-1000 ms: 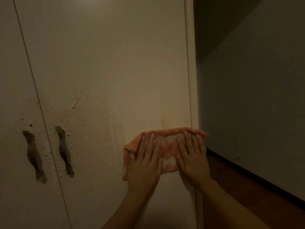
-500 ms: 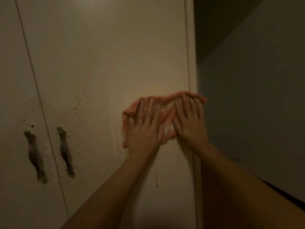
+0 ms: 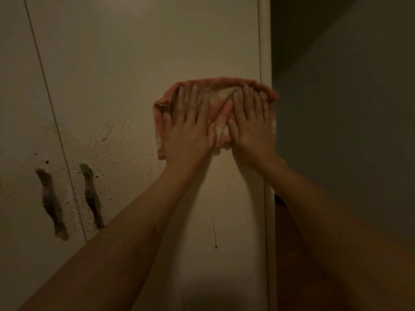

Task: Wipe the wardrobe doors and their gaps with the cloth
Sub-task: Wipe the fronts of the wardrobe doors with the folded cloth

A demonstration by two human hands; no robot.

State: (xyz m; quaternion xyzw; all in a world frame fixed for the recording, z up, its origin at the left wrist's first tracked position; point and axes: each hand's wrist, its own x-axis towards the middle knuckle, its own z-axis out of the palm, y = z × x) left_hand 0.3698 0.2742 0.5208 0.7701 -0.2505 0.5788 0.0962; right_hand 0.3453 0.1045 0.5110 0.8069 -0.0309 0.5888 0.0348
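Head view. A folded pink cloth (image 3: 221, 108) lies flat against the right wardrobe door (image 3: 143, 52), near that door's right edge; its right end laps over the rounded corner post (image 3: 265, 41) of the wardrobe. The left hand (image 3: 190, 129) is pressed palm-down on the left half of the cloth, fingers extended upward and slightly spread, the skin showing wet highlights. The right hand (image 3: 251, 124) is pressed palm-down on the right half in the same posture, fingers extended and slightly spread. The thumbs of the two hands nearly meet over the middle of the cloth. Neither hand grips or pinches; both hold the cloth to the door by flat pressure. Both forearms enter from the lower edge of the frame.

A narrow vertical gap (image 3: 56, 131) separates the right door from the left wardrobe door (image 3: 13, 97). One dark handle (image 3: 91, 196) is mounted on the right door just beside the gap, and a second dark handle (image 3: 50, 203) on the left door. Brown speckled spatter (image 3: 107, 158) covers the right door between the handle and the cloth. A thin dark drip streak (image 3: 215, 234) runs down the door below the hands. To the right of the corner post stands a dim grey wall (image 3: 348, 108).
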